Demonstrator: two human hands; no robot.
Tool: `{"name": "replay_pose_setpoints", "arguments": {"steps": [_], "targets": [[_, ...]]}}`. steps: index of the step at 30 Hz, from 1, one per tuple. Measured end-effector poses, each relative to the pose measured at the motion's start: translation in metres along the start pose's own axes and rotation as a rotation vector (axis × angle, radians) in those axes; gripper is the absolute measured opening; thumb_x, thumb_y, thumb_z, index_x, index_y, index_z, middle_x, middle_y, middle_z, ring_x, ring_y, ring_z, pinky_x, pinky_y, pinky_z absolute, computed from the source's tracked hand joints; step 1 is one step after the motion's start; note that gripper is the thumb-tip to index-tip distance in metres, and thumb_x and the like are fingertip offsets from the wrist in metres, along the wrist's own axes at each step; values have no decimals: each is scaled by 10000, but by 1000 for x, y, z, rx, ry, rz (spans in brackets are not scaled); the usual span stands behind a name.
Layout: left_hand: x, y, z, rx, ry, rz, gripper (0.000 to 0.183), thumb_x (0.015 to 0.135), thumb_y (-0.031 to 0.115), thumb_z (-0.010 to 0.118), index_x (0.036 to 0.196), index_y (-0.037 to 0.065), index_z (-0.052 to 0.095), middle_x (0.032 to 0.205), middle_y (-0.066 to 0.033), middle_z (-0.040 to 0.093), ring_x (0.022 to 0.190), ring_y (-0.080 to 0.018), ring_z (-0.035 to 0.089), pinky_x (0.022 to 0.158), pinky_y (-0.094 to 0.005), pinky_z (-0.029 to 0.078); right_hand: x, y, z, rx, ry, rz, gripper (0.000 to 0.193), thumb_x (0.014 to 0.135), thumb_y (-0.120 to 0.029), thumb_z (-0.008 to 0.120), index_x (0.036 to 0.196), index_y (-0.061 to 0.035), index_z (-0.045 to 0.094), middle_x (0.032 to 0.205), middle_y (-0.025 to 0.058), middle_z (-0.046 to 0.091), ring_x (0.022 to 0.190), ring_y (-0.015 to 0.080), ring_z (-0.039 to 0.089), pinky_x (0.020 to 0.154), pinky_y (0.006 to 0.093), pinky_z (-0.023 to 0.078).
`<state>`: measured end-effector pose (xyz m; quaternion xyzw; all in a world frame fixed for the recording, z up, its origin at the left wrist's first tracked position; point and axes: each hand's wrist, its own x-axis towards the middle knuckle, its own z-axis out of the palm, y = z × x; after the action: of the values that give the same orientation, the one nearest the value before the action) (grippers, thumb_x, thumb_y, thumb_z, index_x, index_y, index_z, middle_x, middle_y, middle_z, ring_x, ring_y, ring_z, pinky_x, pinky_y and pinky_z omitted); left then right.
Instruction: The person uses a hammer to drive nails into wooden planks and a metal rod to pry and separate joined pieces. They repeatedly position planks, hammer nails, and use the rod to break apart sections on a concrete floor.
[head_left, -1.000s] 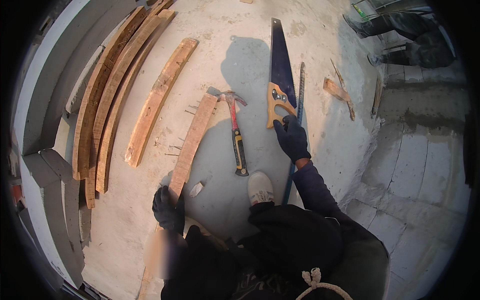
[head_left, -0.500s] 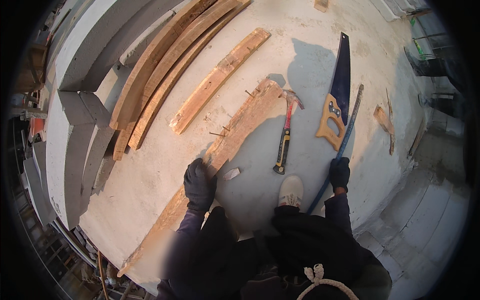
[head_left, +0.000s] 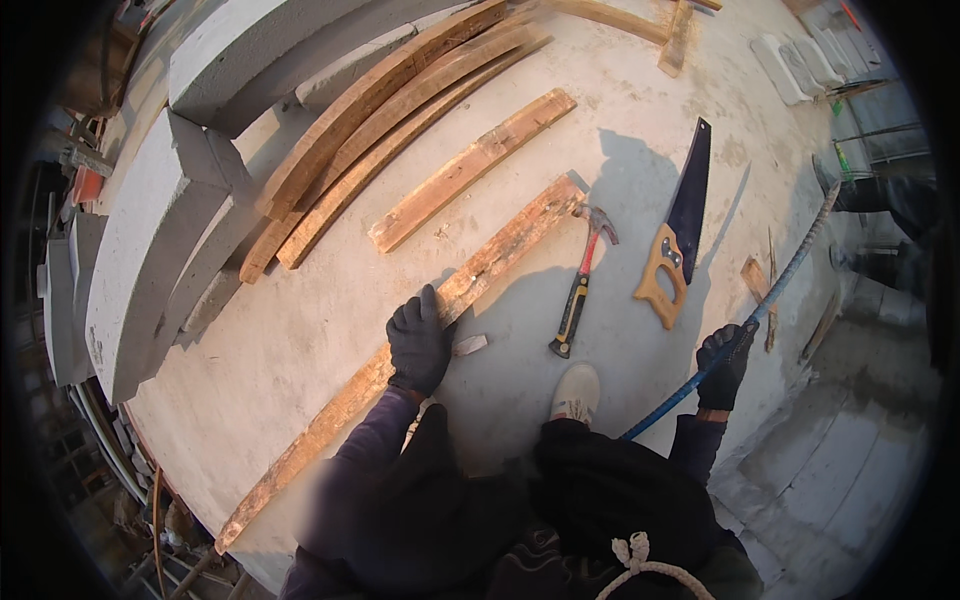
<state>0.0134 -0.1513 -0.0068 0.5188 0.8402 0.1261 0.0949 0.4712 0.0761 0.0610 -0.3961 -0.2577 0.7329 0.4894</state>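
My left hand [head_left: 420, 343], in a dark glove, is closed over the edge of a long rough wooden board [head_left: 325, 420] that runs diagonally across the floor. No nails show on the board's visible face now. In my gloved right hand [head_left: 726, 370] is a long ribbed rebar rod [head_left: 800, 257], bluish, held slanting up and away to the right. A claw hammer [head_left: 571, 315] with a black and yellow handle lies between my hands, its head by the board's far end. Right of it lies a handsaw [head_left: 686, 215] with a wooden handle and dark blade.
A shorter plank [head_left: 475, 170] lies beyond the board, and several curved-looking timbers [head_left: 385, 105] are stacked farther left. Large grey concrete blocks [head_left: 150, 230] stand along the left. A wood scrap [head_left: 755, 280] lies near the rod. My shoe [head_left: 575, 393] is close to the hammer.
My right hand has raised the rebar rod and swung it outward to the right. The board has turned under my left hand, and the nails seen before no longer show.
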Motion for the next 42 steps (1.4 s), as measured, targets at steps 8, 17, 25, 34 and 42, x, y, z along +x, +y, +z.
{"name": "replay_pose_setpoints", "arguments": {"steps": [8, 17, 25, 34, 42], "targets": [[20, 10, 3, 36, -231, 122, 833, 895, 427, 729, 1528, 14, 378, 1191, -189, 589, 1046, -353, 605, 860, -461, 500, 4, -102, 242, -117, 57, -461, 350, 1098, -426, 477, 1045, -91, 561, 744, 23, 420, 630, 151, 410, 581, 317, 391], [1, 47, -7, -15, -447, 29, 901, 895, 394, 737, 1608, 118, 262, 1152, -230, 626, 938, -388, 693, 792, -500, 577, 47, -116, 250, 20, -780, -335, 336, 1072, -433, 532, 966, -121, 599, 739, 18, 475, 642, 152, 409, 649, 320, 354], [0, 75, -17, 53, -455, -49, 889, 893, 371, 741, 1609, 145, 265, 1153, -222, 634, 963, -390, 694, 789, -497, 579, 81, -127, 221, 83, -700, -332, 426, 1019, -531, 592, 1045, -106, 597, 799, 41, 560, 673, 160, 466, 681, 346, 392], [43, 94, -116, -147, -665, -123, 1001, 888, 520, 770, 1632, 109, 241, 1457, -261, 536, 1325, -427, 559, 1063, -470, 496, 98, -112, 300, 12, -1151, -192, 524, 969, -590, 642, 1107, -88, 587, 816, 32, 580, 698, 135, 544, 609, 307, 461], [43, 139, -329, -918, 349, 137, 1338, 742, 910, 593, 1613, -26, 198, 1545, -242, 451, 1441, -413, 435, 1207, -547, 351, 19, -22, 424, -510, -1499, -327, 611, 985, -614, 620, 800, -32, 626, 666, 117, 572, 594, 237, 587, 546, 413, 441]]}}
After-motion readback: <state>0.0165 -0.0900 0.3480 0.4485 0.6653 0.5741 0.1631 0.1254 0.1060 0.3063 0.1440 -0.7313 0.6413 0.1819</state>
